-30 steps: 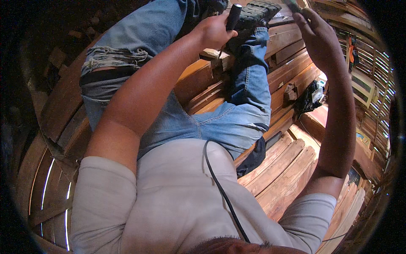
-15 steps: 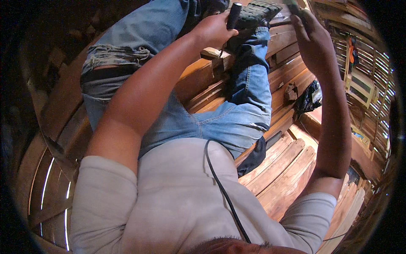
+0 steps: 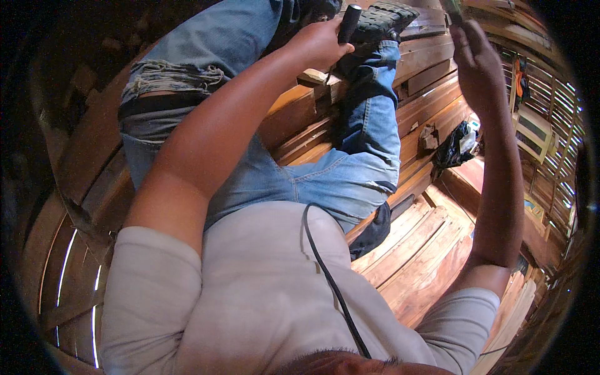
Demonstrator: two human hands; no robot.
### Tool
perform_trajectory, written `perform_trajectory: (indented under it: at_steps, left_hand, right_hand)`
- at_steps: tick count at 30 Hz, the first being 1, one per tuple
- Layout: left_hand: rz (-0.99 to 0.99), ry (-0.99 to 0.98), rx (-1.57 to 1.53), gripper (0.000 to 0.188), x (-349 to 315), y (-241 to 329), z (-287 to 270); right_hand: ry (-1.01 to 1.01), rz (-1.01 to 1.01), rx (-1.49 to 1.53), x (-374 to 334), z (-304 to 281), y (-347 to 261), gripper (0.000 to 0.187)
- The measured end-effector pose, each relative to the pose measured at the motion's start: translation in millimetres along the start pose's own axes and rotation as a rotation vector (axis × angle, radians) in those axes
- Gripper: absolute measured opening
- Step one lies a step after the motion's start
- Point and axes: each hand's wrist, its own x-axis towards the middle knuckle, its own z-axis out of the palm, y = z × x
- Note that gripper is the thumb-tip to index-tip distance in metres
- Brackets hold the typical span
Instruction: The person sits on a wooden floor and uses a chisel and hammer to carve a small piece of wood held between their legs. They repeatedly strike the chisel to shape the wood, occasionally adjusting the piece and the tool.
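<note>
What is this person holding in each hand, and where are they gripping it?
The left hand grips a dark handle around its lower end. The right hand touches something at the picture's top edge; what it is cannot be told.

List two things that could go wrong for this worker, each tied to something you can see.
1. The left hand grips a dark tool handle right beside the shoe braced on the wooden beam; a slip could strike the foot.
2. The black cord hangs across the shirt and might snag the arms.
</note>
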Motion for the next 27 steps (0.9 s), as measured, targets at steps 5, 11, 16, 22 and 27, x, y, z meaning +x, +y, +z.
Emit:
perform_trajectory:
  at_steps: [5, 11, 16, 22, 27]
  left_hand:
    - [0.007, -0.043, -0.056, 0.056, -6.4, -0.8, -7.2]
    - [0.056, 0.002, -0.127, 0.058, -4.9, -13.3, 4.1]
    - [0.032, 0.024, -0.102, 0.056, 0.5, -18.2, 6.5]
    - [-0.015, 0.031, -0.061, 0.055, -6.2, 0.0, 3.0]
    - [-0.049, -0.035, -0.055, 0.060, -4.4, -1.9, -3.6]
  right_hand:
    - [-0.041, 0.097, -0.038, -1.6, 1.1, 4.5, 0.039]
    - [-0.296, 0.154, -0.240, 3.3, 0.9, -4.1, 0.038]
    - [-0.274, 0.115, -0.116, -6.9, 2.6, -18.5, 0.034]
    - [0.054, 0.030, -0.011, -8.4, 18.8, 10.6, 0.041]
    - [0.079, 0.066, 0.074, 0.5, 10.9, -0.8, 0.035]
